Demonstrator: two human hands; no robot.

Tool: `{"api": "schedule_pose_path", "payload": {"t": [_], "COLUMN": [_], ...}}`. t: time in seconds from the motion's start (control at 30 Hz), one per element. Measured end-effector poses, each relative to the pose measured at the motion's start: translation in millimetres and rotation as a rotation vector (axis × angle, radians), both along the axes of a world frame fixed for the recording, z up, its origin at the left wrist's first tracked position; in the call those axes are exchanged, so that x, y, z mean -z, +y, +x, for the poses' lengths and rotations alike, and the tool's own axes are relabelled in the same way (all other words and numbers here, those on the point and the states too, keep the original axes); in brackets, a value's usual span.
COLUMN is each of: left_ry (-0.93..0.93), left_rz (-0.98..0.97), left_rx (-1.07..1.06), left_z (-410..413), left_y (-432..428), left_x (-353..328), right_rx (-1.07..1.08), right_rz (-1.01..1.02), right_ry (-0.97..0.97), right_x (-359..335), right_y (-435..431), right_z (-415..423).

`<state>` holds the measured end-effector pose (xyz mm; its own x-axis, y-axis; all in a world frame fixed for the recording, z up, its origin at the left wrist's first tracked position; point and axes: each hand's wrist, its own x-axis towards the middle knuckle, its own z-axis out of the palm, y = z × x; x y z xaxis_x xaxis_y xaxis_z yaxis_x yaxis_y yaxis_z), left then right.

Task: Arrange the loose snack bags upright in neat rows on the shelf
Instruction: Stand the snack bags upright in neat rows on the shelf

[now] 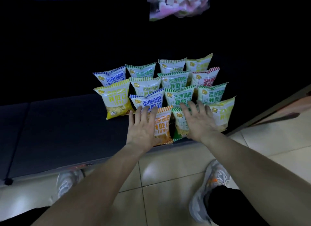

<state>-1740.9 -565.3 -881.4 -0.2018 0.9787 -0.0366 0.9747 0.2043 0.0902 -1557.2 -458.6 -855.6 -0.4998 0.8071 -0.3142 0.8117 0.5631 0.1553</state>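
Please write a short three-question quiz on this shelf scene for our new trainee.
1. True or false: the left hand rests open on the orange snack bag.
2. Which bag stands at the left end of the front rows? A) red B) yellow C) purple
3. Fill in: the right hand covers a ____-trimmed bag.

Key: 1 true; 2 B, the yellow bag; 3 green.
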Motion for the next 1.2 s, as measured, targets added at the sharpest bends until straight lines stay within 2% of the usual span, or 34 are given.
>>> {"api": "schedule_pose_path", "payload": {"t": [0.23,0.37,0.67,0.8,0.9,1.0,1.2], "left_ry": [0.146,0.230,0.262,0.230,0.167,0.093,0.056], "left_rz": [-0.047,-0.008,-0.107,-0.111,-0.071,-0.018,0.027], "left_rx": [0.039,0.063,0.041,0.021,0.024,0.058,0.134], "left_z": [6.0,-8.8,1.8,12.2,26.1,48.6,94.6], "left_y": [12.2,7.5,9.7,8.9,13.0,22.9,53.1], "left_x": [22.1,24.8,14.4,10.4,2.4,-6.3,-3.9], "right_rx": [-0.106,-0.146,-0.154,-0.143,0.008,0.133,0.103], "right_rz": [0.096,0.105,0.092,0.146,0.181,0.124,0.045], "right_ry": [0.026,0.074,0.132,0.171,0.251,0.205,0.096], "right_x": [24.4,24.2,15.0,0.8,-8.7,-6.3,14.2], "right_y": [12.0,19.0,9.8,7.2,16.0,30.3,42.7], "right_z": [8.1,12.1,18.8,44.6,75.9,105.4,113.9]}}
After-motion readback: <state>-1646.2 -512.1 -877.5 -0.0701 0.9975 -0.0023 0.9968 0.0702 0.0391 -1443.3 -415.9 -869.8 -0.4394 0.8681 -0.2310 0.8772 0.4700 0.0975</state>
